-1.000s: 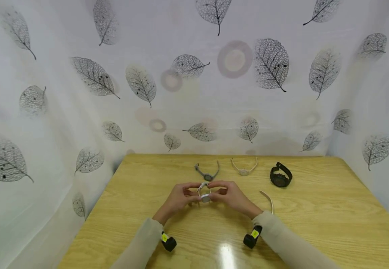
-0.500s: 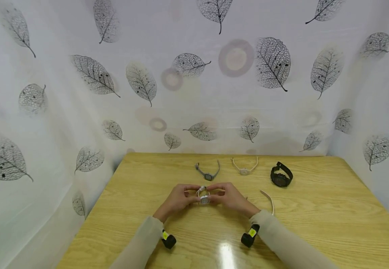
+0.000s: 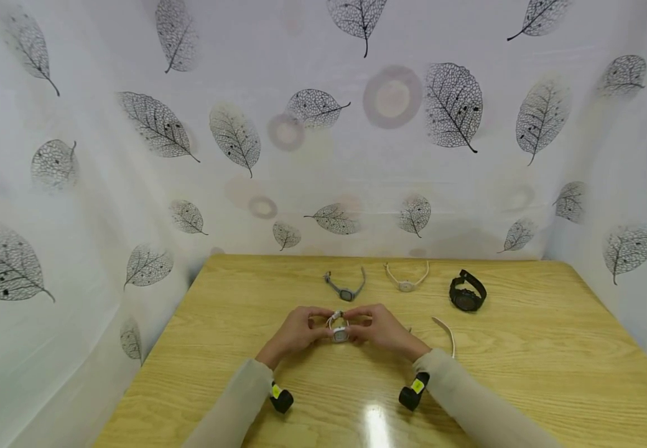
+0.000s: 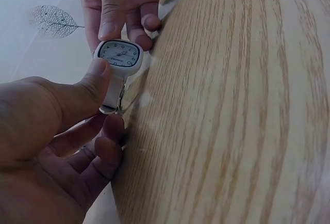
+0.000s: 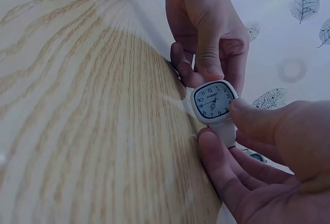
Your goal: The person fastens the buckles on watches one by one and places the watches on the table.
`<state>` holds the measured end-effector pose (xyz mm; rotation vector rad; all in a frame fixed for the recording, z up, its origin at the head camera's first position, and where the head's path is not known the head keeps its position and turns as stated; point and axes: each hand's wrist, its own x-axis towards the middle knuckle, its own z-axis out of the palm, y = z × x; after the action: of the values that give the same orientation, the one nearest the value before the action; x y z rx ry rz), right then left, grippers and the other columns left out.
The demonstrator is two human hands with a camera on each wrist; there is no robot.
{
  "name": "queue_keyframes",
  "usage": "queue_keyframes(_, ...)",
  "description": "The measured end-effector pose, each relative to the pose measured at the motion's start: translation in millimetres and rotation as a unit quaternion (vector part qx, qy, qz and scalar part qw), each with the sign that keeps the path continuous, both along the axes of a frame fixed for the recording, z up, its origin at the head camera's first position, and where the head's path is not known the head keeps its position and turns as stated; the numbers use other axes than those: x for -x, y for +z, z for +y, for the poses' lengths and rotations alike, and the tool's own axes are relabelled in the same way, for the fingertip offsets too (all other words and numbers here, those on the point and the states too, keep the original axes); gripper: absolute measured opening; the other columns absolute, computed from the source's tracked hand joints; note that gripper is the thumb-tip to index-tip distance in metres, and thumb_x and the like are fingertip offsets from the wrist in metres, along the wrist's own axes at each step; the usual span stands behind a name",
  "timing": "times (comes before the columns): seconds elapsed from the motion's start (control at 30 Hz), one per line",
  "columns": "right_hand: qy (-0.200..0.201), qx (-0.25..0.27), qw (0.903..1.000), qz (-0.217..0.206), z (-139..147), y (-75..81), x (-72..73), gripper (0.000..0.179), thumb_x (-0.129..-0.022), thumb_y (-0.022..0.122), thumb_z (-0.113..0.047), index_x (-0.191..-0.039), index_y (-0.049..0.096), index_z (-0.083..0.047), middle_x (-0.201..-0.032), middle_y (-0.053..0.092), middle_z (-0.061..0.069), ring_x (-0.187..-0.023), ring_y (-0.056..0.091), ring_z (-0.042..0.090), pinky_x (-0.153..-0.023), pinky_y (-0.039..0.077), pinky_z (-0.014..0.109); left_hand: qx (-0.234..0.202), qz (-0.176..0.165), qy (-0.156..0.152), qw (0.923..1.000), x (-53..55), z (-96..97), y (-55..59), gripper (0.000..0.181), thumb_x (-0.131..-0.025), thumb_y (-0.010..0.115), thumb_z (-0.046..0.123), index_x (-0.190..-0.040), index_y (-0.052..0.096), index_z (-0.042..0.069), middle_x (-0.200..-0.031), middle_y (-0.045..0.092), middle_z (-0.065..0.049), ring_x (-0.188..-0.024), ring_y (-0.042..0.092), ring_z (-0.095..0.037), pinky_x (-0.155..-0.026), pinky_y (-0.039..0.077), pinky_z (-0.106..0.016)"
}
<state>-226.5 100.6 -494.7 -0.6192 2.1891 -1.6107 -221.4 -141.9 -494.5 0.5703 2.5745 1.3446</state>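
Left hand (image 3: pixel 295 330) and right hand (image 3: pixel 384 330) pinch the white watch (image 3: pixel 340 335) from opposite sides, probably to steady its looped strap (image 5: pixel 225 133).

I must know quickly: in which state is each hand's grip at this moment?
Left grip: closed, holding the white, rounded-square wristwatch between thumb and fingers.
Right grip: closed, holding the same watch from the opposite side.

**A white watch (image 3: pixel 340 335), held from both sides**

It has a square face (image 5: pixel 214 101) with round corners, black numbers and a dark line round them. The white strap (image 5: pixel 225 132) bends behind it like a ring. The left hand (image 3: pixel 297 330) and right hand (image 3: pixel 378 328) pinch its sides, face on the near side.
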Motion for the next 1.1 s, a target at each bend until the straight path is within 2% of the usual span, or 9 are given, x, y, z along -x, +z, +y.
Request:
queue_keyframes(0.13,-0.004,-0.029,0.9991,0.030,-0.5,-0.5,1.0,0.037,-0.097,0.073,-0.010,-0.131,0.066,0.004,-0.132,0.064,0.023,-0.081,0.073,0.022,-0.065,0.061,0.033,0.002,0.015,0.000,0.9999,0.3,-0.7,-1.2,0.044,-0.088,0.084,0.021,-0.127,0.072,0.007,-0.106,0.069,-0.006,-0.049,0.043,-0.003,-0.046,0.037,-0.018)
queue_keyframes(0.23,-0.003,-0.039,0.9984,0.040,-0.8,-0.6,1.0,0.037,-0.097,0.073,-0.011,-0.130,0.067,0.004,-0.128,0.067,0.021,-0.077,0.072,0.021,-0.063,0.060,0.033,0.003,0.018,0.001,0.9998,0.2,-0.8,-1.6,0.044,-0.087,0.084,0.022,-0.127,0.072,0.007,-0.116,0.070,-0.008,-0.050,0.043,-0.003,-0.047,0.038,-0.018)
queue_keyframes(0.77,0.001,-0.038,0.9985,0.040,0.4,-1.6,0.1,0.039,-0.098,0.073,-0.013,-0.131,0.066,0.004,-0.126,0.068,0.021,-0.076,0.073,0.022,-0.063,0.061,0.034,0.023,0.017,0.001,0.9996,-1.0,0.0,0.4,0.044,-0.089,0.083,0.021,-0.129,0.071,0.009,-0.120,0.070,-0.006,-0.054,0.046,-0.005,-0.050,0.040,-0.019)
queue_keyframes(0.93,0.000,-0.037,0.9986,0.038,0.9,-0.1,0.0,0.039,-0.098,0.073,-0.012,-0.132,0.065,0.004,-0.129,0.067,0.021,-0.077,0.073,0.022,-0.064,0.061,0.034,0.018,0.001,-0.007,0.9998,-0.8,-1.1,2.4,0.046,-0.090,0.082,0.019,-0.132,0.070,0.008,-0.122,0.070,-0.008,-0.053,0.046,-0.005,-0.049,0.040,-0.020)
queue_keyframes(1.1,-0.008,-0.045,0.9982,0.040,5.7,9.0,-2.4,0.039,-0.098,0.071,-0.012,-0.135,0.064,0.001,-0.120,0.071,0.021,-0.082,0.074,0.025,-0.066,0.061,0.035,0.003,-0.024,-0.007,0.9997,-1.5,-2.3,4.3,0.051,-0.090,0.082,0.018,-0.137,0.065,0.007,-0.121,0.071,-0.009,-0.054,0.050,-0.006,-0.049,0.042,-0.020)
